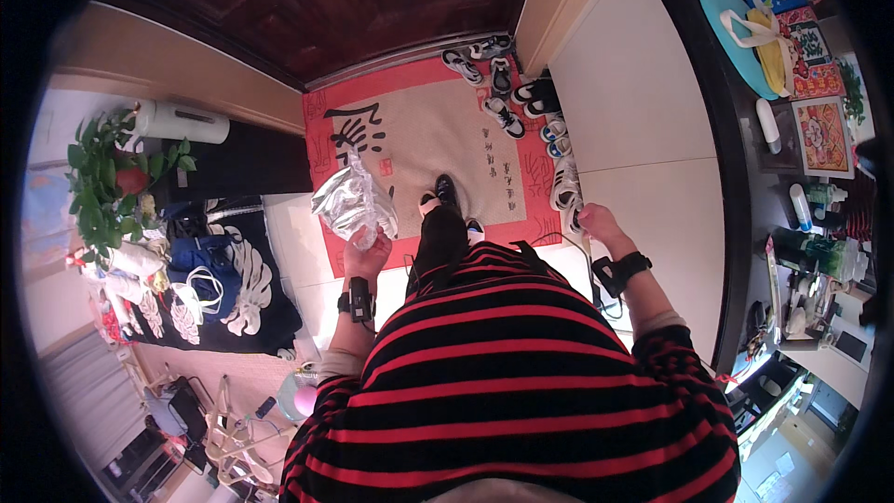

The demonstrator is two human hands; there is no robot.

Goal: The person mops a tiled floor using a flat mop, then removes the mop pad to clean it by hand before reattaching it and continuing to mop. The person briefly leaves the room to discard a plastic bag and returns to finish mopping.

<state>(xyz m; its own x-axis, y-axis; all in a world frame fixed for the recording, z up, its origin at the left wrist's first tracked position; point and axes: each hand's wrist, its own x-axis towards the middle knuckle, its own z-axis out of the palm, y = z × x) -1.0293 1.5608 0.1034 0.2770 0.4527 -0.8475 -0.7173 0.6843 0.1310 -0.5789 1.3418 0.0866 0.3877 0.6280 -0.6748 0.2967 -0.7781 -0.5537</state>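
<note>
My left hand (368, 251) grips the gathered neck of a shiny silver bag with clear plastic (355, 202), which hangs over the left part of a red-bordered doormat (433, 147). Out to the right, my right hand (602, 225) has its fingers curled beside a white sneaker with dark stripes (564, 184); whether it holds anything small cannot be told. Both wrists wear black straps with small devices. One black shoe (447, 188) of mine shows on the mat between the hands.
A dark red panelled door (328, 7) stands ahead. Several shoes (500, 77) line the mat's right side. At the left are a leafy plant (98, 181) and a dark blue bag (202, 272). A dark-edged counter (740, 175) at the right carries bottles and boxes.
</note>
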